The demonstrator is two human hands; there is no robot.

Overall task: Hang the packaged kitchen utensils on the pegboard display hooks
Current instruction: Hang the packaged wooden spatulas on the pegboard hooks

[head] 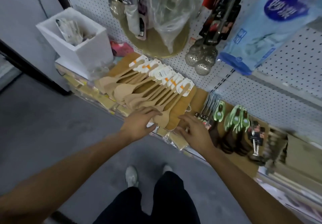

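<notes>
Below the white pegboard (271, 77), a row of wooden spoons (139, 91) with white card headers lies fanned across wooden boards (176, 119) on the low shelf. Both hands reach in with loosely spread fingers, gripping nothing: the left hand (139, 124) touches the nearest spoon bowls, the right hand (195, 133) rests on a board edge. Metal skimmers (200, 56) hang above.

A shop is shown: a white pegboard wall (261, 77) is hung with packed goods, and many tagged wooden spoons (139, 87) are laid out for sale.
</notes>
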